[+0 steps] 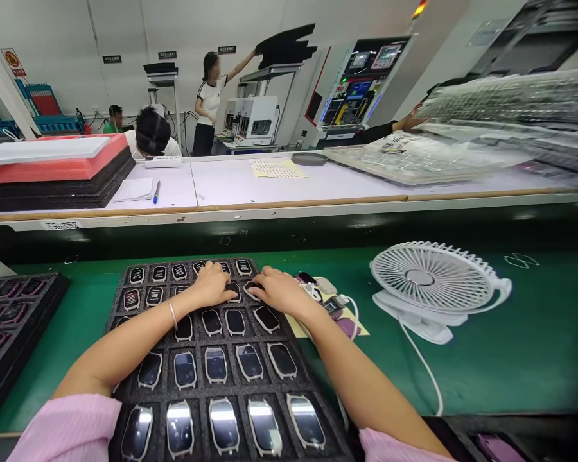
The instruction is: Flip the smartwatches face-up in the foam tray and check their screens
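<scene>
A black foam tray [197,340] lies in front of me on the green bench, with rows of watch bodies in its slots. Both my hands reach over its far part. My left hand [212,285], with a bangle on the wrist, has its fingers on watches in the two farthest rows, thumb apart. At the right end of the second row my right hand [277,290] touches a watch [254,290] with its fingertips. Several far watches show lit text on their screens; the nearer ones, such as the watch [224,423], are dark and reflective.
A white fan [428,279] with a cable stands at the right. Beside the tray are small devices and a white cable [354,314]. Another tray [52,301] is at the left. The shelf [221,192] holds foam sheets and blurred plastic trays. People are behind it.
</scene>
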Motion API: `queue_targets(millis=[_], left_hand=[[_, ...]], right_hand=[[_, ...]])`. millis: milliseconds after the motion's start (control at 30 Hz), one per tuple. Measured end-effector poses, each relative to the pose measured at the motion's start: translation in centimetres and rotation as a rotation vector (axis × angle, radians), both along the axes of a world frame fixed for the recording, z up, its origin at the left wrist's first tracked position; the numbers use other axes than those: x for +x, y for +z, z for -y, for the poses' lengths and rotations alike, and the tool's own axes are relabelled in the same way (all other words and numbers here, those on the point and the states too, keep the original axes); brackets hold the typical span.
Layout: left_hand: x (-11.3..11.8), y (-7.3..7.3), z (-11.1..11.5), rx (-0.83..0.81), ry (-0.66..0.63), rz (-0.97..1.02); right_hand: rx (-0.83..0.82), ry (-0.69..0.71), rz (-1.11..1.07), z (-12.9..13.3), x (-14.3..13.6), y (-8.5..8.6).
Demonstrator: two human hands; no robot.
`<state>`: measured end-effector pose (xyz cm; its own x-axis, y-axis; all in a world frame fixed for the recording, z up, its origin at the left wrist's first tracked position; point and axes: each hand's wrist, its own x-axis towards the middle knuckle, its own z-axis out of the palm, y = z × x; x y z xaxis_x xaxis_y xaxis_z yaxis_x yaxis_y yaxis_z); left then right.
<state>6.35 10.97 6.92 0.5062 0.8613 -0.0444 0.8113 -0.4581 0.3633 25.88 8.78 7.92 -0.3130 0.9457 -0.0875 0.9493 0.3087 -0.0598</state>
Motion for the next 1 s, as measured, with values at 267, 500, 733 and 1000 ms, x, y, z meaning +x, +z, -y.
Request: queue_targets(millis=[267,500,733,1000], left_hand=[[0.0,1.6,0.7,-0.113,-0.006,0.294],[-6.0,7.2,1.6,-0.484,0.029,1.109],[-8.9,7.0,2.9,-0.390,0.412,1.381],[-9.6,6.5,4.0,-0.017,0.472,1.157]], right_hand=[[-0.040,0.056,-0.208,0.0,0.2,-0.8],[-0.331,0.237,-1.193,-0.8,-2.2,0.3],[-0.829,0.209,-1.663,-1.4,-8.0,2.3],[-0.826,0.284,-1.745,-0.6,-10.4,3.7]])
